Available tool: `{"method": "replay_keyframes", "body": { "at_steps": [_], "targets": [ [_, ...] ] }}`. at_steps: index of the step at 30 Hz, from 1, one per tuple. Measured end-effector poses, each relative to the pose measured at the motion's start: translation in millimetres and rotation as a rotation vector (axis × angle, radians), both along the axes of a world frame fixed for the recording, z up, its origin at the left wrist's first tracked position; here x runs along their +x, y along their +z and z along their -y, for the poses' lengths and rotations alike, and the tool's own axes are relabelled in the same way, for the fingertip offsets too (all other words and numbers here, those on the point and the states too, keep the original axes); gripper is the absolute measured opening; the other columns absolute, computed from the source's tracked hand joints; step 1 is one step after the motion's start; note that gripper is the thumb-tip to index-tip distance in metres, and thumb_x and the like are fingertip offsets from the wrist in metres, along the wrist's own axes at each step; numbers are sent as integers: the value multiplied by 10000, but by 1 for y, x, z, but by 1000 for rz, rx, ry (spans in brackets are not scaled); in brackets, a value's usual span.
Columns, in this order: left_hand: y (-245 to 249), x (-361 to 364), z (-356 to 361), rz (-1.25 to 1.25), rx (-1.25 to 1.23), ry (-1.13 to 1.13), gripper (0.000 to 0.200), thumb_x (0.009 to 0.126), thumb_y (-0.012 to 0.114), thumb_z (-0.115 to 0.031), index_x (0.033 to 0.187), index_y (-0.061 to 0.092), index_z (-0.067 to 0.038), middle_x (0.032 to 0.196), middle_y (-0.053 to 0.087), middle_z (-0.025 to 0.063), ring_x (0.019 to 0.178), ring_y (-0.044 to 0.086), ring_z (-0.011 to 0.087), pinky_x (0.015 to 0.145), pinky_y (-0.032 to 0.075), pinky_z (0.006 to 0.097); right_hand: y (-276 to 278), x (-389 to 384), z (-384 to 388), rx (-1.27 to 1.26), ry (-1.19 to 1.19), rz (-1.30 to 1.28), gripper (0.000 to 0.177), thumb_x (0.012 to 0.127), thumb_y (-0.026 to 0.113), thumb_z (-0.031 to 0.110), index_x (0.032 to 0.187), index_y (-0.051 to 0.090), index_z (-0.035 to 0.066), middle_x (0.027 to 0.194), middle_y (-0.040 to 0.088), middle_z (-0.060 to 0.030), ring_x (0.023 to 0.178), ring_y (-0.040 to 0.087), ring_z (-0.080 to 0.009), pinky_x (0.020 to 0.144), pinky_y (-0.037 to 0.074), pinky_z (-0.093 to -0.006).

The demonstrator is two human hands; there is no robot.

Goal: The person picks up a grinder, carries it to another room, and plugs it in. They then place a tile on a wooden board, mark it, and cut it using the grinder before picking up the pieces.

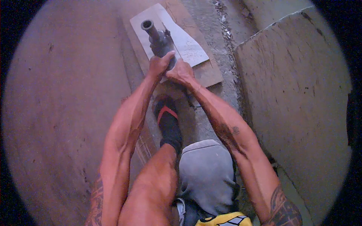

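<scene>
A dark, cylindrical tool (160, 42) with a round, hollow end points up and away, over a white sheet. My left hand (160, 64) is wrapped round its near part from the left, thumb on top. From the right, my right hand (181, 71) grips the same tool close beside the left one, its fingers closed. The white sheet (190, 49) lies on a brown board (209, 73) beneath the tool. The undersides of both hands and the tool's lower end are hidden.
A foot in a black sock and red-strapped sandal (167, 116) stands just below the board. A grey cloth-covered knee (206, 169) is between the arms. On the right lies a large slab (294, 83); a brown flat surface (68, 105) extends on the left.
</scene>
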State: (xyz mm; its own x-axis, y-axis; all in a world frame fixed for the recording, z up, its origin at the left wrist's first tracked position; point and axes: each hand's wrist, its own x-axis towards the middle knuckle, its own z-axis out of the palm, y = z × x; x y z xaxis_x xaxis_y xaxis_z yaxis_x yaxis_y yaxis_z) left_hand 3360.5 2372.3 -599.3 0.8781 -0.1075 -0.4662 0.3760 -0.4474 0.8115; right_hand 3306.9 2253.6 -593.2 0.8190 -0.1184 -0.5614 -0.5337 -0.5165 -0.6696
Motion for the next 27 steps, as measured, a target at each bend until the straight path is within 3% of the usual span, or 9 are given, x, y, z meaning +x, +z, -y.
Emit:
{"method": "replay_keyframes", "body": {
  "at_steps": [8,20,27],
  "targets": [
    [-15,-9,-3,3,-36,32,464,798,755,-402,879,705,52,820,684,56,739,622,138,663,497,326,5,-9,-4,-20,-21,-43,635,665,736,348,1115,599,-78,1069,655,-295,1033,644,-419,882,522,-446],
    [5,-35,3,38,-16,9,445,808,744,-379,928,694,47,838,681,68,734,626,157,663,496,343,-3,-32,-6,-62,-36,-6,509,675,699,285,1022,636,-81,980,677,-282,973,666,-406,839,526,-449],
    [-10,-44,0,29,38,-5,460,801,747,-376,973,692,46,873,703,105,793,666,178,710,510,347,-2,-46,-5,-34,-31,-14,487,679,680,271,1014,639,-80,939,683,-277,936,675,-401,815,532,-448]
  ]
}}
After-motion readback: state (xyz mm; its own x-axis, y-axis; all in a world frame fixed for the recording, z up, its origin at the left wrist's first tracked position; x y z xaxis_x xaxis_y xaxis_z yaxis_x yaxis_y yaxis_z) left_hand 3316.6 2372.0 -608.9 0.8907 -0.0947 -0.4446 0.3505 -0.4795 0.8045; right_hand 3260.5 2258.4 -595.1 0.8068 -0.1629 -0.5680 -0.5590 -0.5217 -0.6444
